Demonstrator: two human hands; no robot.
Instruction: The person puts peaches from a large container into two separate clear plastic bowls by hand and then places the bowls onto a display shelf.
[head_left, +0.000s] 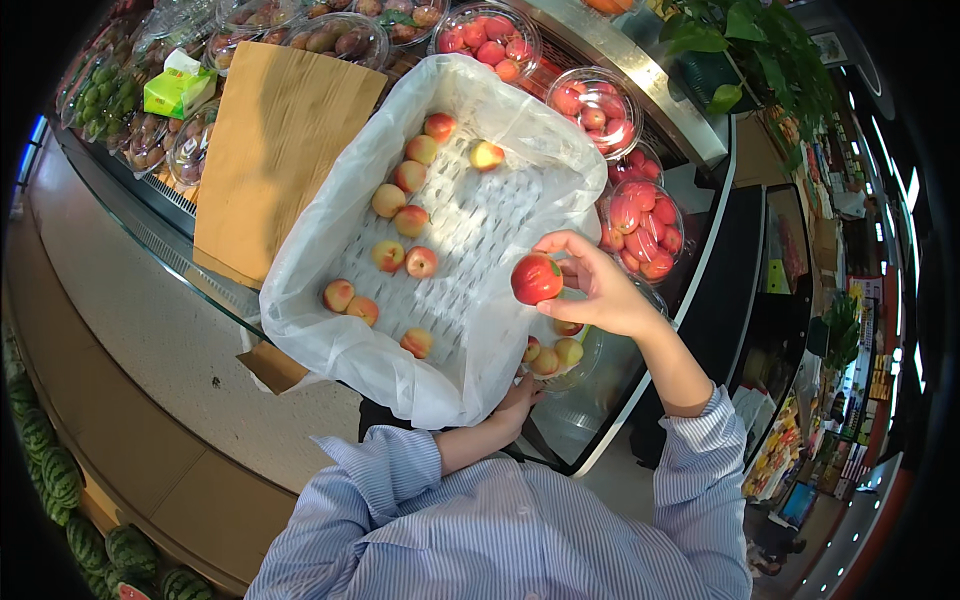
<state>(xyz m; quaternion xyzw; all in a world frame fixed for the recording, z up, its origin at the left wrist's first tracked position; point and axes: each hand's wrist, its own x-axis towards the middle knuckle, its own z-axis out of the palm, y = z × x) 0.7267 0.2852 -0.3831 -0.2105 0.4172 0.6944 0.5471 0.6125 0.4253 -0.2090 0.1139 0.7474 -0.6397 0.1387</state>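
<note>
My right hand (600, 289) holds a shiny red nectarine (536, 278) between thumb and fingers, above the right side of a crate lined with white plastic (307, 277). Something small and green shows beside the fruit's stem end. Several red-and-yellow nectarines (411, 220) lie spread over the crate's slotted bottom, mostly along its left half. Below my right hand, a clear plastic container (592, 367) holds several nectarines (545, 361). My left hand (514, 411) is at that container's near edge, beside the crate's corner; its grip is partly hidden.
A cardboard sheet (292, 150) lies left of the crate, near a green tissue pack (176, 90). Clear tubs of red fruit (645, 225) line the crate's right and far sides. A metal-edged counter (694, 277) runs along the right. Watermelons (60, 465) lie at lower left.
</note>
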